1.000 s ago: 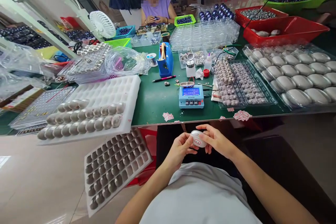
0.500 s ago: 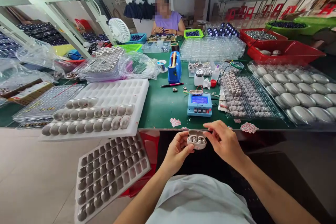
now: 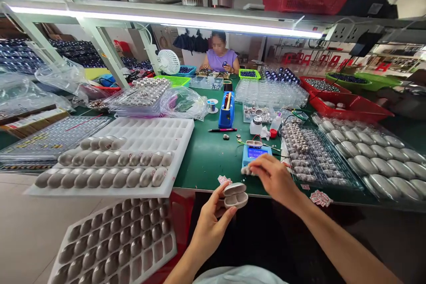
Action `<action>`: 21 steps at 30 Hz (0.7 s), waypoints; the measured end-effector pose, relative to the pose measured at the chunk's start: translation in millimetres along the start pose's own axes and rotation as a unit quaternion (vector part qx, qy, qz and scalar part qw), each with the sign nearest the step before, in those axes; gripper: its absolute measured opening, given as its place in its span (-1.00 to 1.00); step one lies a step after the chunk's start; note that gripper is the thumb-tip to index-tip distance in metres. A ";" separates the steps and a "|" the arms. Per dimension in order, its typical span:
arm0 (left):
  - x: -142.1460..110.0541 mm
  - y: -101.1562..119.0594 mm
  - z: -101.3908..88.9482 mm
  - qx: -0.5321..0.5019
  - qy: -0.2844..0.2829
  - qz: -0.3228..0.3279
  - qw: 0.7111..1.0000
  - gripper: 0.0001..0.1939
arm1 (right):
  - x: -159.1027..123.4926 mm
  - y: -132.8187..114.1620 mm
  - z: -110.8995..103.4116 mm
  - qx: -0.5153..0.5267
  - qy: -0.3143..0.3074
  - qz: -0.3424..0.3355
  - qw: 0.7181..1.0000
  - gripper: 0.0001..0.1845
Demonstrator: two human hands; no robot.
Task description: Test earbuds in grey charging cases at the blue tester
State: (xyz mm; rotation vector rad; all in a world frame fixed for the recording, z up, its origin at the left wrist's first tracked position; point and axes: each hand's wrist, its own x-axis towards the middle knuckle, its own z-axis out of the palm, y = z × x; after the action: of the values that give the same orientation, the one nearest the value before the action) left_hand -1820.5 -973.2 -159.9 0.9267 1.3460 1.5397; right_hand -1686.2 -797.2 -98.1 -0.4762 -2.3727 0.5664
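Pale grey case, lid flipped up and two hollows showing, was clamped in the left hand right by the near edge of the green surface. Hands were apart btw: the right hand, a bit farther forward, had its fingertips pinched on some small pale pieces and partly hid a blue box with a lit screen. Little red-and-white labels lay just beyond the left hand, and a white tray of rounded shells sat off to its left.
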 end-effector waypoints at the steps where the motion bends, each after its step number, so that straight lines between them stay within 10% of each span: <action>1: 0.0 1.2 -1.9 -0.002 0.003 0.003 1.000 -0.45 | 12.5 10.4 -3.2 -0.044 0.023 0.005 0.999 -0.82; 9: -7.7 -2.3 -8.6 -0.009 0.012 -0.007 1.000 -0.45 | 57.0 67.3 -3.3 -0.180 0.029 0.035 0.983 -0.83; 21: -7.3 0.8 -6.1 -0.066 0.020 -0.006 0.998 -0.47 | 42.8 60.8 -6.5 -0.221 -0.029 -0.066 0.973 -0.59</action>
State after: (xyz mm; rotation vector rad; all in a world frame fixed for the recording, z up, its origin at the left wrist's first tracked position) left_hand -1823.7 -982.1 -159.9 0.8086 1.2578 1.6248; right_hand -1701.6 -724.3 -102.7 -0.4920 -2.5651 -0.0159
